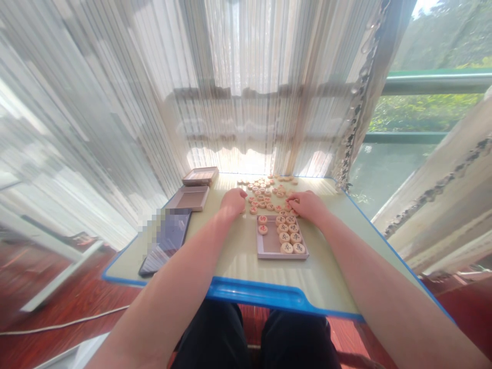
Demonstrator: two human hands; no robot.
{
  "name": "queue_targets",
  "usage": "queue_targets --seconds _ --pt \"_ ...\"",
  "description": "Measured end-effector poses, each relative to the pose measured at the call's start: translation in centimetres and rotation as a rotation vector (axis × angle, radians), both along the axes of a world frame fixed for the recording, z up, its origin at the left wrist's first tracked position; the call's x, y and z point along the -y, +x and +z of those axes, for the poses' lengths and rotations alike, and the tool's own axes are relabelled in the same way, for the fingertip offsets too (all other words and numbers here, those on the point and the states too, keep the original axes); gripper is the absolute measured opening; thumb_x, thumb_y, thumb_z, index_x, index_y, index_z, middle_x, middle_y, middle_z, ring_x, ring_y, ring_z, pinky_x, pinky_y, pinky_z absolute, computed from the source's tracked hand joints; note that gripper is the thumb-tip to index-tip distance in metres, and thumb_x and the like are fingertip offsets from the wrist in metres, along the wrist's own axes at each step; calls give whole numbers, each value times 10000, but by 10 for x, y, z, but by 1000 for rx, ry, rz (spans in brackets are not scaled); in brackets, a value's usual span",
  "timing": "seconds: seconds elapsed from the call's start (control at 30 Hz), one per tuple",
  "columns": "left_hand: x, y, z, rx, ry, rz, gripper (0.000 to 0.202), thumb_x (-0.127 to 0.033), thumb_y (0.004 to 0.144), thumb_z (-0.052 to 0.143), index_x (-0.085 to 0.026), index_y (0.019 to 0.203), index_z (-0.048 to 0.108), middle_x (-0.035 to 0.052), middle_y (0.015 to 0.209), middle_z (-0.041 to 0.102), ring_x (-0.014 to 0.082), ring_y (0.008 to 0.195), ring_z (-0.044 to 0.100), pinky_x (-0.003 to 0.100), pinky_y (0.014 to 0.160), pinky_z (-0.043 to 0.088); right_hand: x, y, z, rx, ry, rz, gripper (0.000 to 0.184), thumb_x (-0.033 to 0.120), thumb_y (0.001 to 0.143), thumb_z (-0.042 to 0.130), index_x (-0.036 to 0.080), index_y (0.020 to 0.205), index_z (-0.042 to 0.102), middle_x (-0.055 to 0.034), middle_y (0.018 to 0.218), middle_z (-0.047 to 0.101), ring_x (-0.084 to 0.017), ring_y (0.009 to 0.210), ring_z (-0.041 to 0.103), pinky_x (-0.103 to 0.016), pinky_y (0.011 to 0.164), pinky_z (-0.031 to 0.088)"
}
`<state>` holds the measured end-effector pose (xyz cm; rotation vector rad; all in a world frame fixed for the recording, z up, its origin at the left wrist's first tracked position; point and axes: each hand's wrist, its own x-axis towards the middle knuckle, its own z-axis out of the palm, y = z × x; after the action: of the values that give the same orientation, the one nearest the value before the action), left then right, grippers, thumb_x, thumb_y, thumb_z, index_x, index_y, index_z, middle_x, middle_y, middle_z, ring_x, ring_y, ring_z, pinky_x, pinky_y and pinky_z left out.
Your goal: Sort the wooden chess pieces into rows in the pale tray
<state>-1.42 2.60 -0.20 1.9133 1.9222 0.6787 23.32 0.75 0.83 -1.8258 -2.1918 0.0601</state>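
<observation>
Round wooden Chinese chess pieces [262, 204] with red or black characters lie in a loose spread at the far middle of the table. My left hand [232, 201] rests at the left edge of this spread, its fingers curled in; what they hold, if anything, is hidden. On the right side my right hand [307, 204] has its fingers drawn together at a chess piece among the others. Between my forearms sits a shallow open box [271, 246]. Two columns of black-character pieces [284, 237] fill its right side; two red-character pieces [262, 230] lie at its upper left.
Two more shallow boxes [188, 199] stand at the table's back left. A dark tablet [169, 241] lies in front of them, partly blurred out. The table [238, 256] has a blue rim with a raised front ledge. Sheer curtains [246, 77] hang behind it.
</observation>
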Motion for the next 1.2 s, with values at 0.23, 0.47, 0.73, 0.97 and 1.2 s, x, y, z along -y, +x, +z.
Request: queue_targets --seconds 0.23,0.47,0.73,0.97,1.2 --pt "19 10 19 -139 150 -122 346 -129 697 478 -190 982 664 42 1017 676 192 928 606 268 806 467 2 -1 0 43 53 22 335 322 842 414 243 1009 693 -40 1033 677 -239 1012 511 -337 862 402" --pt "50 12 43 -213 3 -648 278 -394 682 598 -258 899 703 -11 877 681 137 733 611 204 632 448 5 2 2 92 67 -53 386 202 819 396 257 1094 661 -30 1128 645 -236 1043 507 -342 878 404" --pt "55 15 46 -341 24 -675 248 -342 666 623 -247 883 697 10 864 667 148 729 591 217 647 442 10 4 11 66 30 -101 364 209 812 414 251 1068 670 -43 1134 639 -258 1076 497 -365 871 409" --pt "61 21 42 -351 47 -704 189 -263 631 607 -220 804 669 12 823 666 162 742 596 237 668 456 15 3 15 36 77 -126 343 249 801 421 239 1011 693 -37 1080 665 -251 1043 510 -345 854 417" --pt "58 19 47 -225 42 -647 197 -279 622 603 -202 799 643 -7 784 654 126 694 572 211 602 432 23 -6 22 -9 158 -71 325 210 798 431 216 974 705 -41 1046 677 -247 1015 527 -339 863 409"
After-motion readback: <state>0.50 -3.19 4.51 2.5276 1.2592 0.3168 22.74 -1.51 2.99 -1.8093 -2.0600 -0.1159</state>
